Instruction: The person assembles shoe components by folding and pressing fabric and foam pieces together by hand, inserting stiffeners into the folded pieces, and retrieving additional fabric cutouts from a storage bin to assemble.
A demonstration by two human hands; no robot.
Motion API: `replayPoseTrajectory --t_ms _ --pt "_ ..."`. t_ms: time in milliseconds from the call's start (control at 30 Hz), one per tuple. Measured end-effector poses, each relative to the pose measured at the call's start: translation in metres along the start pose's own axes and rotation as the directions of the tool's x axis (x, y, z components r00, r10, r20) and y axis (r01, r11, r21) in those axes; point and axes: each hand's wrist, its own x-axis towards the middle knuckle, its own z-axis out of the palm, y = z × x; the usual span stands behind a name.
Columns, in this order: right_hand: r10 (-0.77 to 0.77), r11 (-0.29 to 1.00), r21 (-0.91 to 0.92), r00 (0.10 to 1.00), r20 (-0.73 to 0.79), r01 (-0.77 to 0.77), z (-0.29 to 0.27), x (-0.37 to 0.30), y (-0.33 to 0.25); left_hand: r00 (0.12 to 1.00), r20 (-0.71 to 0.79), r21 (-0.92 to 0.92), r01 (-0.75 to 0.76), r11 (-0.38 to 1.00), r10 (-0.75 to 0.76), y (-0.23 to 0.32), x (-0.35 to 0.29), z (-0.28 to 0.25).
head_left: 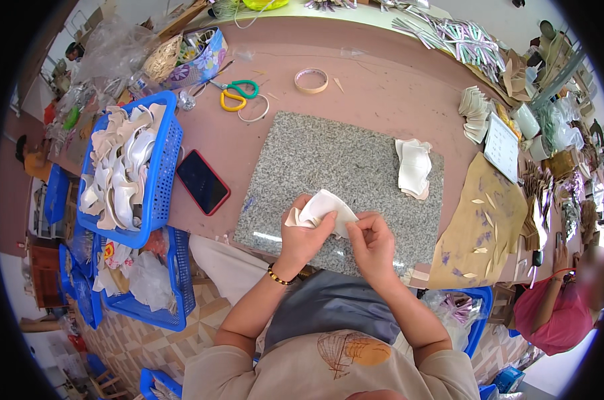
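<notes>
My left hand is closed on a small stack of curved white leather-like pieces, thumb on top, over the near part of a speckled grey stone slab. At the right end of the same pieces, my right hand pinches an edge between thumb and fingers. The pieces are bent, and their undersides look beige. Another stack of similar white pieces lies on the slab's right side, apart from both hands.
A blue basket heaped with white pieces stands left, beside a red-cased phone. Beyond are scissors and a tape roll. Brown paper with pale slivers lies right. A person in pink is at far right.
</notes>
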Motion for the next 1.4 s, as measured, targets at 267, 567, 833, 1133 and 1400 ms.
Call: replayPoseTrajectory --t_ms 267,567,833,1133,1400 --pt "0.088 0.986 0.144 0.996 0.013 -0.089 -0.006 0.010 -0.009 0.990 0.137 -0.057 0.042 0.997 -0.034 0.003 0.004 -0.010" --pt "0.376 0.782 0.340 0.830 0.412 -0.523 -0.022 0.031 -0.025 0.809 0.568 -0.404 0.437 0.804 -0.154 -0.007 0.005 -0.029" --pt "0.310 0.831 0.228 0.763 0.568 -0.508 -0.029 0.031 -0.029 0.687 0.717 -0.517 0.636 0.573 -0.115 -0.001 0.003 -0.035" --pt "0.194 0.981 -0.095 0.899 0.393 -0.170 -0.026 0.026 -0.043 0.748 0.595 -0.377 0.584 0.719 -0.295 0.018 0.001 -0.029" --pt "-0.386 0.803 -0.321 0.849 0.361 0.502 -0.025 0.026 -0.047 0.929 0.358 -0.173 0.168 0.971 -0.097 0.021 -0.002 -0.023"
